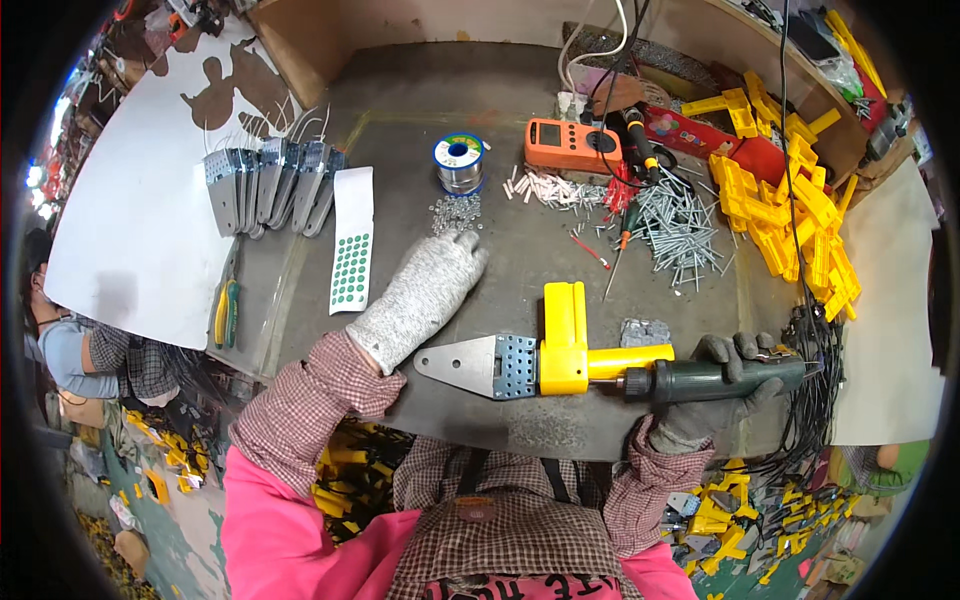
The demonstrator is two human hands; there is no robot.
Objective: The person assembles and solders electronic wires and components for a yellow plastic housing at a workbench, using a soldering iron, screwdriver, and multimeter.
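My left hand [440, 275], in a light grey glove, reaches forward with its fingers bunched at the edge of a pile of small metal nuts [457, 213]. What its fingertips hold, if anything, is hidden. A dark electric screwdriver [700, 381] lies sideways in my right hand [745, 370], which wears a darker grey glove. Its bit points left at a yellow plastic housing [564, 350]. Joined to that housing is a tapered grey metal plate [465, 366] with a blue perforated section. Behind the nuts stands a solder wire spool [460, 170].
Several metal plates with wires [270, 185] lie back left beside a green-dotted sticker sheet [352, 245]. Farther right are an orange multimeter [570, 146], long screws [680, 228], a thin screwdriver [622, 245] and piled yellow housings [790, 205]. Black cables [805, 400] hang at the right edge.
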